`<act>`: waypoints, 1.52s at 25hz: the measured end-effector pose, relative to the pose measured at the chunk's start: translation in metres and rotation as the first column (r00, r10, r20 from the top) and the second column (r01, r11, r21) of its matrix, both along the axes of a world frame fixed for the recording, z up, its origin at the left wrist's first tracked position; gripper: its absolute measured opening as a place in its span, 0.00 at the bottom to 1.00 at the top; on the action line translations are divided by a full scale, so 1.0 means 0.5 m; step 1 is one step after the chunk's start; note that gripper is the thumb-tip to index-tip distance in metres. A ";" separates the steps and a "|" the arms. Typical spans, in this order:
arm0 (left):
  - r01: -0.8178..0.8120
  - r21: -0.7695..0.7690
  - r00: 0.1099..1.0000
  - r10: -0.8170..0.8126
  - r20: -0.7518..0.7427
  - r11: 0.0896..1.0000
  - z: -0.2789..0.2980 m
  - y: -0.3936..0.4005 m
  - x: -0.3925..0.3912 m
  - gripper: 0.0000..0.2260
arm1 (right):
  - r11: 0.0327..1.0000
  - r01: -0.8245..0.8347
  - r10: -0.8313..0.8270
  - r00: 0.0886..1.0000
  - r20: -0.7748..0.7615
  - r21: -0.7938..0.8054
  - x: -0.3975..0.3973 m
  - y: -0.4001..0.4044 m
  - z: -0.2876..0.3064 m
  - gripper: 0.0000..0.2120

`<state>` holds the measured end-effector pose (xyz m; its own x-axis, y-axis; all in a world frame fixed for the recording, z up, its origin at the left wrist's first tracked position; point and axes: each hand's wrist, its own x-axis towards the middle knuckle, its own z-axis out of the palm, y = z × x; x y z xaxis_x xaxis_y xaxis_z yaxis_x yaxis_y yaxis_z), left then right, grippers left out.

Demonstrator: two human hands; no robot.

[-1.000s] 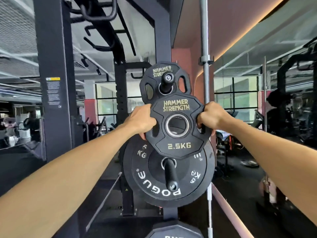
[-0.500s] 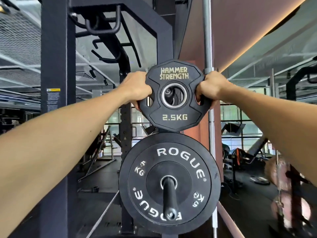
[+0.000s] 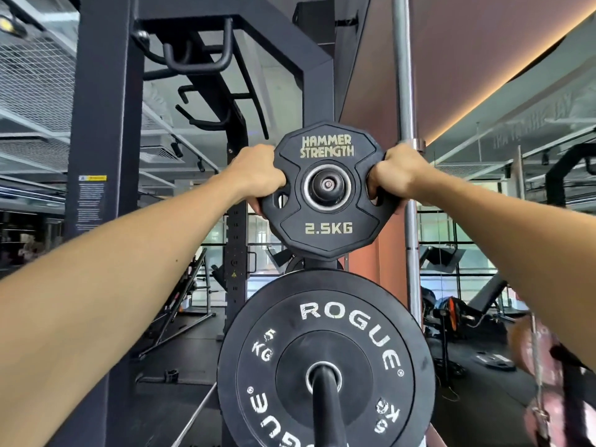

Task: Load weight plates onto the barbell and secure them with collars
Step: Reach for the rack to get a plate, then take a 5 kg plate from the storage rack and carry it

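2.5 kg plate point(image 3: 327, 221), black and many-sided, marked HAMMER STRENGTH, held upright and face-on between the two hands at arm's reach, centre hole lined up with the end of the upper storage peg point(image 3: 328, 184), visible through the bore; whether already riding on the peg or just off its tip, not to be told from this angle

Left hand point(image 3: 258, 177) clenched on the plate's left edge, fingers curled through the left grip slot; right hand point(image 3: 395, 175) clenched likewise on the right edge, fingers through the right slot. Grip taken at opposite sides, probably to keep the disc square to the peg and stop it tilting and binding on the bore

Directly below the hands, 5 kg plate point(image 3: 325, 359), marked ROGUE, larger and round, seated on the lower storage peg point(image 3: 325, 398), which points toward the camera. Apparently heavier plates stored lower, lighter ones higher, on the same upright of the rack point(image 3: 106, 124)

Just behind the right hand, bare steel barbell point(image 3: 404, 91) stood vertically, sleeve collar point(image 3: 416, 144) level with the knuckles; no plates on it and no locking collars in view. Judged stage: plate handling at the storage rack, loading of the bar not yet begun

Beyond both arms, gym floor point(image 3: 200, 340) and blurred further equipment
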<state>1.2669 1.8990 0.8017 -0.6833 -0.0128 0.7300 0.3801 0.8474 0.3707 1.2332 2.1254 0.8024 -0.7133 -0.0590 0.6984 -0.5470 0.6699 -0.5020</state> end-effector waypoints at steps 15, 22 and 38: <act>-0.302 -0.359 0.948 0.239 -0.210 0.883 -0.017 -0.040 -0.214 0.14 | 0.892 0.362 -0.220 0.871 -0.438 0.271 -0.241 0.000 -0.052 0.20; -0.323 -0.351 0.933 0.233 -0.274 0.879 -0.016 -0.052 -0.295 0.12 | 0.800 0.536 -0.334 0.771 -0.542 0.270 -0.302 -0.013 -0.054 0.18; -0.133 -0.132 0.989 0.141 0.055 0.982 -0.245 -0.064 -0.249 0.31 | 0.868 0.333 -0.331 0.941 -0.071 0.367 -0.236 0.002 -0.228 0.42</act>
<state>1.1426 1.8672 0.6794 -0.7267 -0.0188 0.6867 0.2365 0.9317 0.2758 1.1152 2.1263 0.6884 -0.7327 -0.0732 0.6766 -0.2616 0.9481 -0.1808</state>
